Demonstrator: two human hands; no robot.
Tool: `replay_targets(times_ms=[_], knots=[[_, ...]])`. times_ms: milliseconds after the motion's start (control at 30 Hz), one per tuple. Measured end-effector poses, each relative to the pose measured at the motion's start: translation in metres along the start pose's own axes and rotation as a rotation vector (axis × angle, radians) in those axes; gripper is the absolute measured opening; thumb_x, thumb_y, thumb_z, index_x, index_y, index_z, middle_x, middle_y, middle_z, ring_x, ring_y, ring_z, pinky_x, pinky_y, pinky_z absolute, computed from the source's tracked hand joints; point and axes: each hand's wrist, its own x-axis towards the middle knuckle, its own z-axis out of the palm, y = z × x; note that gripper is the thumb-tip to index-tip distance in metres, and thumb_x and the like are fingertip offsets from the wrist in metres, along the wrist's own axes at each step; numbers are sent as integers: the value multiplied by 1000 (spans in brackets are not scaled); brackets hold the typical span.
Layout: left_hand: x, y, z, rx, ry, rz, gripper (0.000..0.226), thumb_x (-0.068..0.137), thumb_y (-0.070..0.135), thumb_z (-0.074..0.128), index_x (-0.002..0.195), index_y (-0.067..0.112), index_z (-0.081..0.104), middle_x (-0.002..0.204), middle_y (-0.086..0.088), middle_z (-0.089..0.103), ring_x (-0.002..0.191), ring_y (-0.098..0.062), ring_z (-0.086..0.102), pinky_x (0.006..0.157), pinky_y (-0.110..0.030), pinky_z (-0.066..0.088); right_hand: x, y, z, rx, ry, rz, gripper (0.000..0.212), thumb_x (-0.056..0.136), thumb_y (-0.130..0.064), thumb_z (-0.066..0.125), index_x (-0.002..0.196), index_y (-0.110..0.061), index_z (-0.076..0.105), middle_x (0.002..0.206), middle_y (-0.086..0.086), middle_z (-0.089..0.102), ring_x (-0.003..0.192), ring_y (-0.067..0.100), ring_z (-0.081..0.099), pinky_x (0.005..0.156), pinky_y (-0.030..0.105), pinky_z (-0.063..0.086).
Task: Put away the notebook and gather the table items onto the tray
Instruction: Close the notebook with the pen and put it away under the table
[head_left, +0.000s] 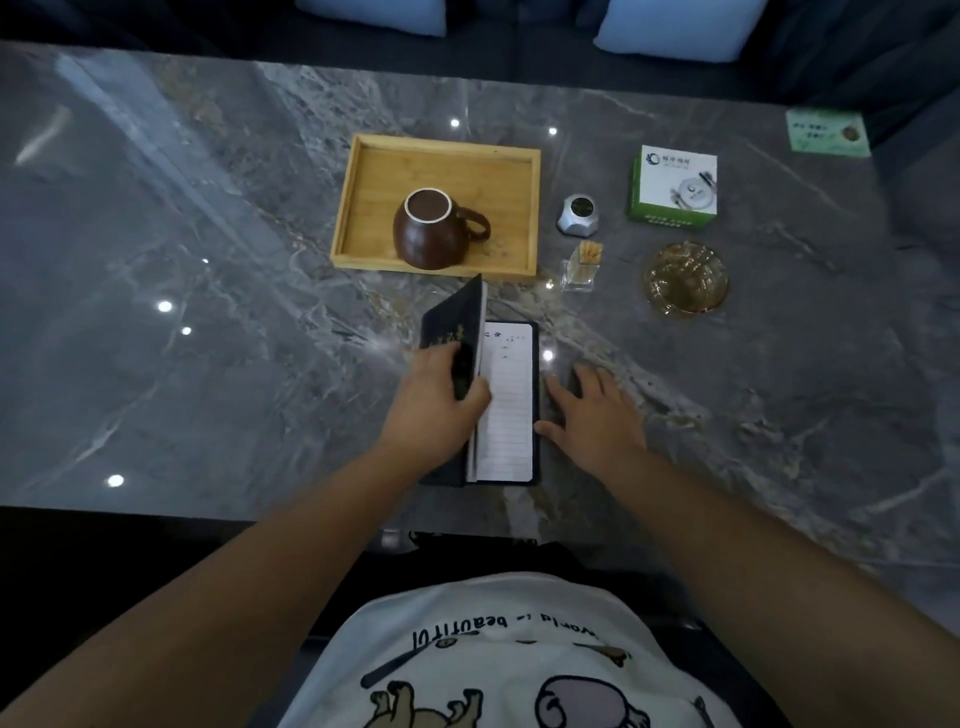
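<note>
Notebook (506, 400) cover seemingly in left hand (434, 402).

Both my bare forearms reach forward and converge at centre, my left hand (434, 400) palm-down with fingers curled round the raised cover of the notebook (506, 405), thumb on its inner side, my right hand (597, 415) flat, fingers spread, just beside its right edge.

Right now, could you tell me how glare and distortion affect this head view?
Head view: bright ceiling-light spots glint on the glossy marble table, one beside the notebook; wide-angle bowing curves the table edges; corners fall dark; the printed box text is too soft to read.
</note>
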Motion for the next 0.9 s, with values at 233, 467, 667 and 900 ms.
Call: replay_targets(times_ms=[233,467,667,900], knots=[[10,9,52,306,-52,3,72,92,50,41,149,13,16,159,-11,13,145,-25,7,117,-47,11,-4,6,-3,-1,11,-50,74,86,-68,40,148,-38,16,156,7,14,143,34,9,113,51,21],[9,-15,67,503,-134,87,71,92,63,17,150,24,5,161,-2,-3,145,-20,-9,115,-54,2,-5,12,-4,4,15,-95,75,86,-68,40,149,-40,12,157,8,12,143,34,8,112,49,20],[13,-32,69,753,-179,196,69,92,58,20,149,23,4,161,-5,-1,145,-26,-7,113,-57,5,-5,15,-3,5,15,-112,77,84,-68,42,149,-39,13,157,7,12,142,34,9,112,48,19],[12,-46,79,948,-186,237,70,92,58,1,149,18,-8,159,-9,-12,142,-29,-23,112,-58,-10,-5,16,-3,-20,-2,-115,75,87,-70,35,150,-38,10,160,6,8,144,34,6,114,48,17]])
